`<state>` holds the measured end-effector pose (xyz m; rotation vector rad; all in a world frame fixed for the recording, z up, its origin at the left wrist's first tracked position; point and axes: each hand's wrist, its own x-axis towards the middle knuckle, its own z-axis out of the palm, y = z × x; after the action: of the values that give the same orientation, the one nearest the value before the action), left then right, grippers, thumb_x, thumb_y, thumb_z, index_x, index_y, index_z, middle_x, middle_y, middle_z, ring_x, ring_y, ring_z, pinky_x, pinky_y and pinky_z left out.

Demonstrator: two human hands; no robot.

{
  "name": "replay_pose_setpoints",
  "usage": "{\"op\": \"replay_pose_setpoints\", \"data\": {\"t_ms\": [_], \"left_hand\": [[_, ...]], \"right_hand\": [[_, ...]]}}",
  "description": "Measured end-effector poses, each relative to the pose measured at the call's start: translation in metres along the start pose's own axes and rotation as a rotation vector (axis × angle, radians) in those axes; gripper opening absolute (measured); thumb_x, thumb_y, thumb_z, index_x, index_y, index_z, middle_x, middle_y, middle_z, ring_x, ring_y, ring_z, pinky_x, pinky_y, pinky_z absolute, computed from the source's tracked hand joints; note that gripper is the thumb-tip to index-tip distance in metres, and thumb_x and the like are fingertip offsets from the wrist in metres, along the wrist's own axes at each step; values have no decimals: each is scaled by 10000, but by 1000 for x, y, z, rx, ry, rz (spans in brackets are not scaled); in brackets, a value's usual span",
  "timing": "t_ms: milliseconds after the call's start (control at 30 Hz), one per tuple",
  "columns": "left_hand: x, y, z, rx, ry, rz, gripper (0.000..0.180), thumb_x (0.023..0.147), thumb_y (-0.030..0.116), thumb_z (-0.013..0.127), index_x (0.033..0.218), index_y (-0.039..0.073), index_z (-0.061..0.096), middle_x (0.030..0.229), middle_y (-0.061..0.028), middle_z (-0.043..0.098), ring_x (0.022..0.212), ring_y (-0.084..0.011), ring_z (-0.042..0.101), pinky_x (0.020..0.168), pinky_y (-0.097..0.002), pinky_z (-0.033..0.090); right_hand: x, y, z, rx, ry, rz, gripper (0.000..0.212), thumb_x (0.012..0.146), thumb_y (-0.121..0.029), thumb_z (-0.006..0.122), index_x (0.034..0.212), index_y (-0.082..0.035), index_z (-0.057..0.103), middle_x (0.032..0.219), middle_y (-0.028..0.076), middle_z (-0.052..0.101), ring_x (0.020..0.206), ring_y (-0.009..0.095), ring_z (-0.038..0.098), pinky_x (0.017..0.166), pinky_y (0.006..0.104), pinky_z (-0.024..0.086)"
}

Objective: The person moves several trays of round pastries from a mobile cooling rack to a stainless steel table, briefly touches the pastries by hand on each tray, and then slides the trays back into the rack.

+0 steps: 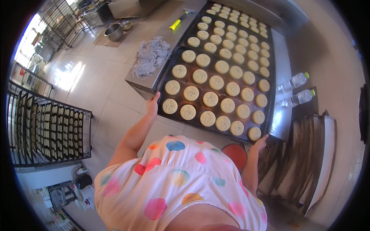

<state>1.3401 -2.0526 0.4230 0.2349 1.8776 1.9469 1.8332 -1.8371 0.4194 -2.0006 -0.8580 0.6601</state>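
Note:
A dark baking tray (194,124) of round, pale, stamped pastries (210,99) spans the near end of a metal table, its front edge sticking out toward me. At the tray's left front corner is my left hand (153,103), closed on the rim with the thumb side up. My right hand (261,143) grips the right front corner, its fingers partly hidden below the rim. Behind this tray, more trays of the same pastries (210,47) run back in a line along the table.
Left of the trays, the metal table (144,81) bears a heap of greyish shreds (151,56) and a yellow-handled tool (176,24). Two clear bottles (296,99) lie at the right. A rack of filled trays (58,131) stands left; a red round thing (234,156) is below the tray.

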Motion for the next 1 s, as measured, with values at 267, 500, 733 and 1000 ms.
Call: {"op": "replay_pose_setpoints", "data": {"t_ms": [267,500,733,1000], "left_hand": [[29,10,-2,257,107,70,549,773,457,671,775,-91,648,735,-87,613,713,-148,499,681,-306,418],[36,13,7,291,200,61,585,741,465,698,793,-114,633,804,-161,636,772,-199,552,749,-328,434],[50,7,2,513,200,136,729,737,610,608,693,-118,629,640,-218,606,630,-292,575,648,-406,439],[61,0,-5,556,185,157,771,736,640,584,647,-126,605,623,-238,585,618,-319,552,652,-430,429]], "right_hand": [[-24,-6,6,148,-112,-78,740,869,-597,389,1089,82,584,1092,243,593,989,341,571,861,391,423],[-35,-32,7,-72,-3,-132,718,875,-576,390,966,94,629,906,272,628,860,407,597,766,448,448],[-46,-41,9,-99,56,-138,712,861,-584,420,950,88,638,898,262,634,845,386,610,748,436,460],[-50,-40,11,-84,71,-110,726,839,-608,433,940,80,643,913,261,632,891,388,598,784,435,446]]}}
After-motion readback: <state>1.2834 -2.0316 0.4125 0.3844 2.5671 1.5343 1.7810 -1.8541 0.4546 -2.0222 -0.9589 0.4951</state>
